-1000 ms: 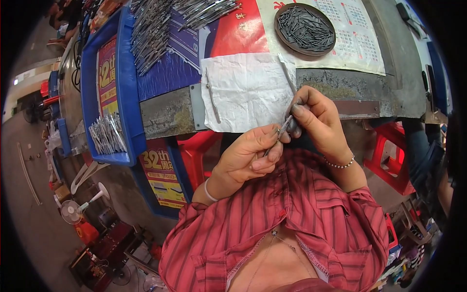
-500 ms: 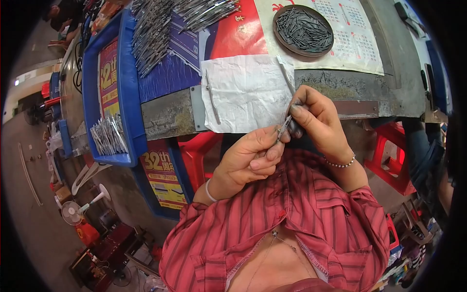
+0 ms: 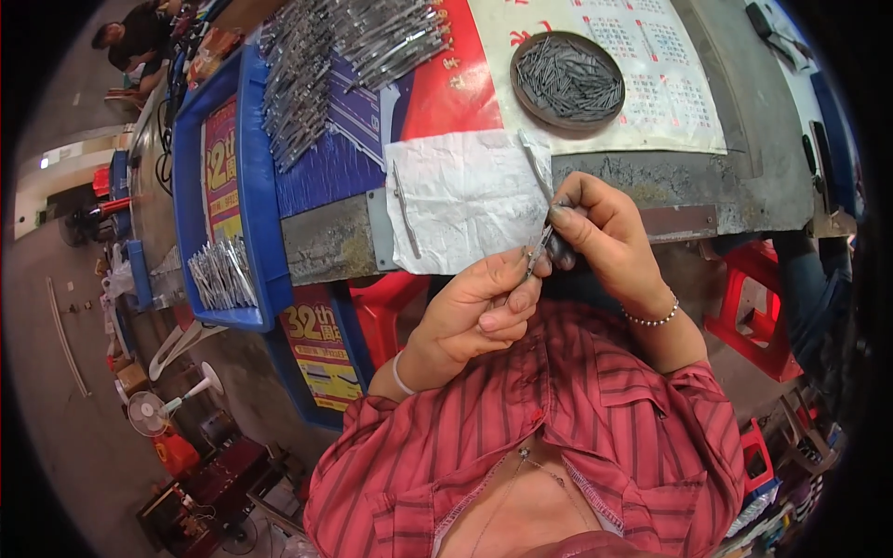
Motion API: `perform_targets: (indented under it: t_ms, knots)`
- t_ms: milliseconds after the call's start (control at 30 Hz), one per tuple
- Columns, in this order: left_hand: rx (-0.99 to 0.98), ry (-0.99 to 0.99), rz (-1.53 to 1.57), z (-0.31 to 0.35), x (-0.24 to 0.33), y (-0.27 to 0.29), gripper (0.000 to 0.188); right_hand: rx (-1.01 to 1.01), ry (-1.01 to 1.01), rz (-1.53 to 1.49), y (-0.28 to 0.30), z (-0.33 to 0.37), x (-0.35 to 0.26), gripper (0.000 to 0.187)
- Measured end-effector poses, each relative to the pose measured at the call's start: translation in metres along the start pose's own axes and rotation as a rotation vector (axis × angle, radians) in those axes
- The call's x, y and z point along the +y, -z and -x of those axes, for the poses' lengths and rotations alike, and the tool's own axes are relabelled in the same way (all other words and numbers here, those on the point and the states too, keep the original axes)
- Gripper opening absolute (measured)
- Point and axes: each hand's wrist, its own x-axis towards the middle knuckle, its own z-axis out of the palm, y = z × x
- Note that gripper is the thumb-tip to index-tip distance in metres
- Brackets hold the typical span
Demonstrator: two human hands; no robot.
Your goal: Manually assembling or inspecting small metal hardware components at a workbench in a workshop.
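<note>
The left hand (image 3: 479,302), at eight o'clock, and the right hand (image 3: 606,231), at two o'clock, are closed, pinching between them one slender metal piece (image 3: 534,255). Its long axis runs from one to seven o'clock; neither hand is nearer.

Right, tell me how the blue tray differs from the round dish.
The blue tray is long and rectangular; the round dish is smaller and brown. Silvery pieces bunch at the blue tray's near end; dark pins spread across the round dish. Both hold many slim pieces.
</note>
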Motion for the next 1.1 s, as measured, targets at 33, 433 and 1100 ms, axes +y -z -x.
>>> perform_targets:
  t_ms: [33, 433, 1100]
  knots:
    - [0.013, -0.022, -0.114, -0.001, 0.004, -0.005, 0.022, 0.062, 0.016, 0.034, 0.002, -0.002, -0.002, 0.013]
    - [0.339, -0.968, -2.103, -0.123, 0.199, -0.113, 0.02, 0.645, 0.411, 0.443, 0.068, 0.016, 0.015, 0.008]
    - [0.319, -1.394, -2.555, -0.215, 0.283, -0.104, 0.016, 0.579, 0.514, 0.421, 0.068, 0.013, 0.01, 0.008]
